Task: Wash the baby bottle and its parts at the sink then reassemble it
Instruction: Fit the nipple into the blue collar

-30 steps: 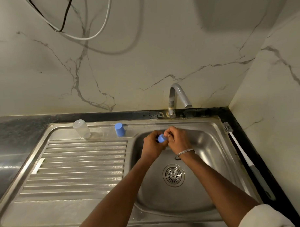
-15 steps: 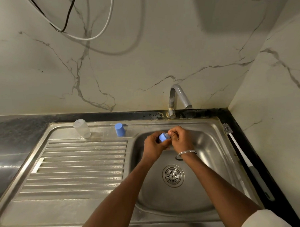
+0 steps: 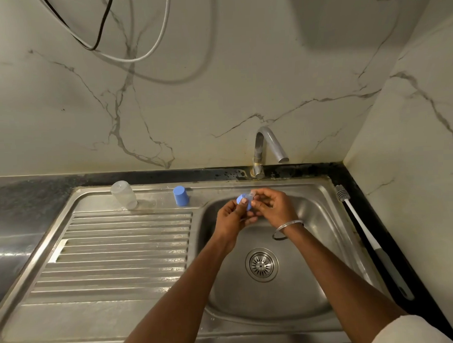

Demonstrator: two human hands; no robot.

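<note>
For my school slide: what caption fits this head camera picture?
Left hand and right hand hold a blue ring above the sink; bottle and blue cap stand nearby.

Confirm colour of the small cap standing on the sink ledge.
Plain light blue; the small cylindrical plastic cap shows clearest in the head view.

White, grey-veined marble walls (image 3: 218,107) met in a corner at the far right. A white cable (image 3: 165,27) and a black cable (image 3: 103,26) looped down the far wall. A dark stone desk (image 3: 28,196) framed the steel sink (image 3: 120,252) and its tap (image 3: 268,146).
</note>
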